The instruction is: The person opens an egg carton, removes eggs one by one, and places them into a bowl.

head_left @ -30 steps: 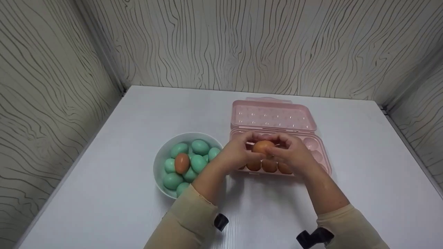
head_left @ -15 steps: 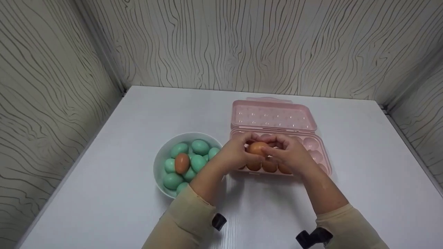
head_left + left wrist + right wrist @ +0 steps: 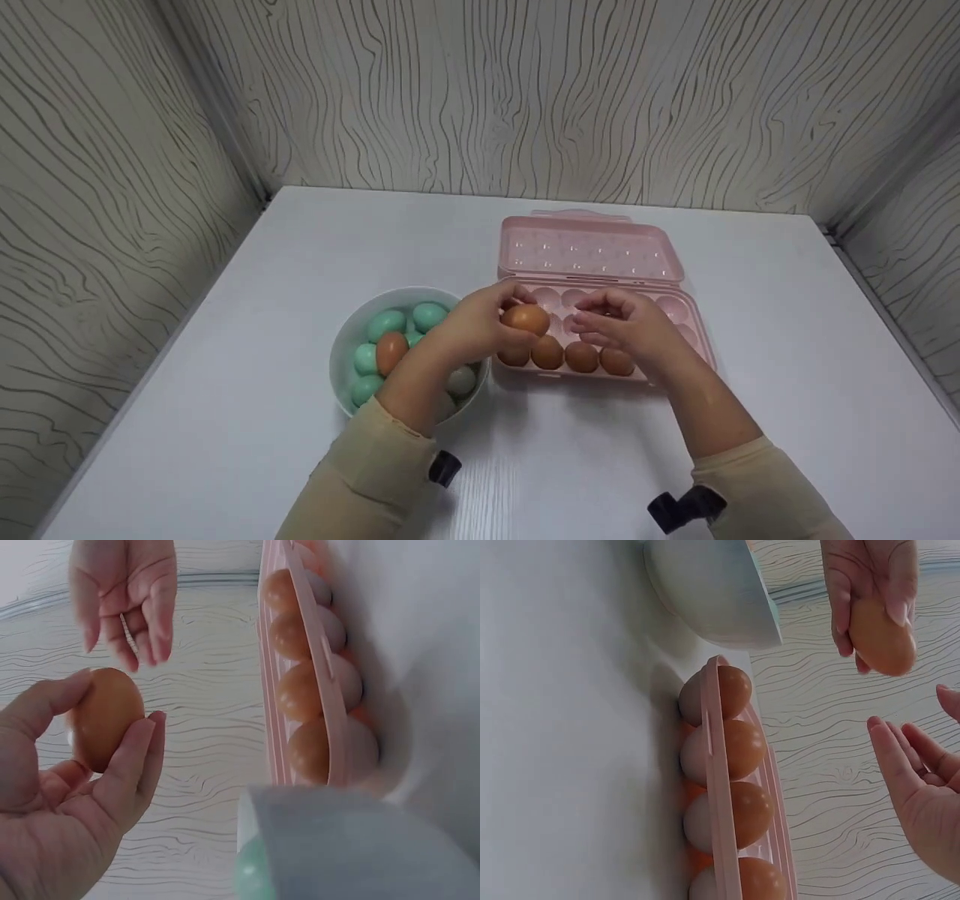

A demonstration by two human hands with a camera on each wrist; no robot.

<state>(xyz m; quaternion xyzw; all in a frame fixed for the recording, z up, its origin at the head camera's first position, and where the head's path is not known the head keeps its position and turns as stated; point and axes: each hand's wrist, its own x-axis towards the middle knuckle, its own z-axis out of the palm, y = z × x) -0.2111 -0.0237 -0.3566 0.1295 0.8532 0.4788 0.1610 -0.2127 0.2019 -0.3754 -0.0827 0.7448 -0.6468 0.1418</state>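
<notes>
My left hand (image 3: 480, 322) pinches a brown egg (image 3: 526, 320) between thumb and fingers, above the left end of the pink egg carton (image 3: 709, 352). The left wrist view shows the same egg (image 3: 109, 720) clear of the carton. My right hand (image 3: 634, 326) is over the carton's middle, its fingers apart and slightly bent, with nothing between them; the right wrist view shows a gap between its fingers (image 3: 891, 754) and the egg. Several brown eggs (image 3: 582, 357) sit in the carton's front row. Some cups are hidden behind my hands.
Left of the carton stands a white bowl (image 3: 341, 341) with several green eggs (image 3: 387, 325) and a brown egg (image 3: 391, 353) on top; my left forearm covers part of it. The carton's lid (image 3: 591, 251) lies back, away from me. Patterned walls (image 3: 480, 97) border the white table (image 3: 247, 420).
Both hands were on the brown egg. The right hand has let go, and the left hand has carried the egg leftward. The front-row eggs show more fully.
</notes>
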